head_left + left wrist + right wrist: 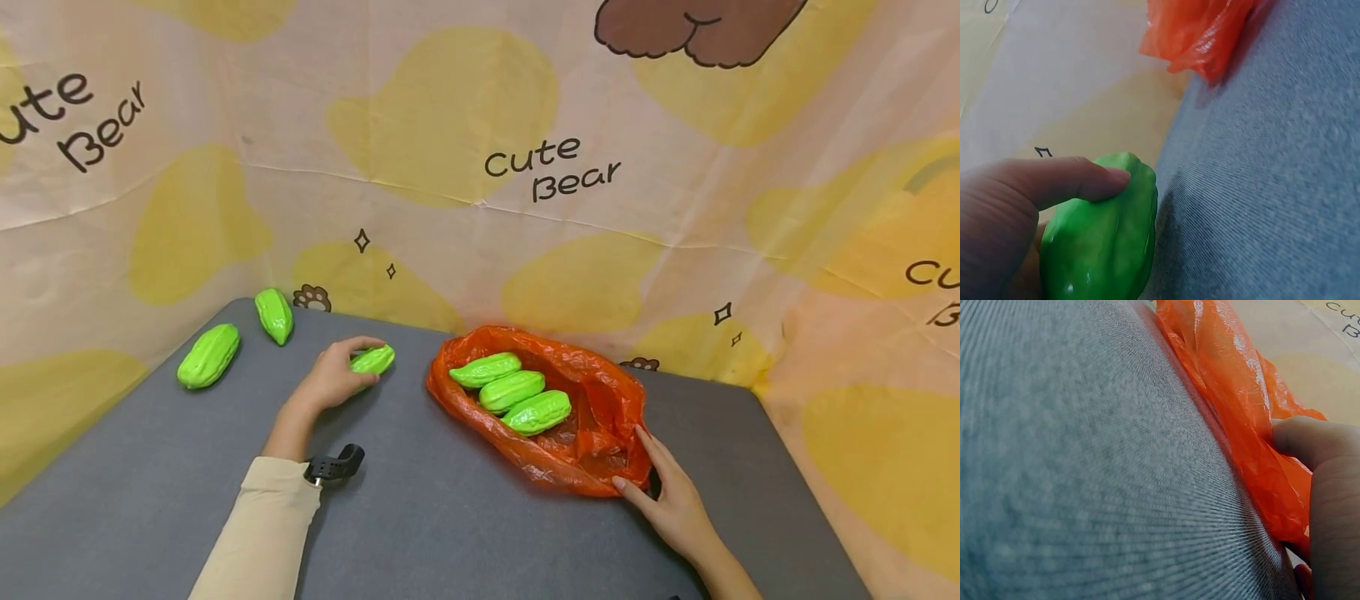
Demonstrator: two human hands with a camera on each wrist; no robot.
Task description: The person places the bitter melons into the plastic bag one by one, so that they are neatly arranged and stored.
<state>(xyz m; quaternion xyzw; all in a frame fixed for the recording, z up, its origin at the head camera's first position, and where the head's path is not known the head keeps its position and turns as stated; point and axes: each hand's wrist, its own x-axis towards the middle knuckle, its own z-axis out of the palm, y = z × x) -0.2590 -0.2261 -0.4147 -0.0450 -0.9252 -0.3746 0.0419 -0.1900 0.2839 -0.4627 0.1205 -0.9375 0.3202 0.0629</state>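
Note:
My left hand (339, 377) grips a bright green, ridged gourd (375, 360) low over the table, left of the bag. In the left wrist view the thumb lies across the upper end of that gourd (1107, 231). An orange-red plastic bag (517, 454) lies with its mouth spread wide. Three similar gourds rest side by side inside it, the nearest gourd (538, 413) toward the middle. At the bag's right end, my right hand (675, 500) holds the rim. In the right wrist view its thumb is against the bag's film (1229, 394), with the other fingers mostly hidden.
Two more green gourds lie at the table's far left, one gourd (208, 357) nearer and another gourd (273, 317) by the back edge. The grey table (435, 525) meets a printed cloth backdrop (450, 167) behind. A black wrist strap (335, 463) sits at the left cuff.

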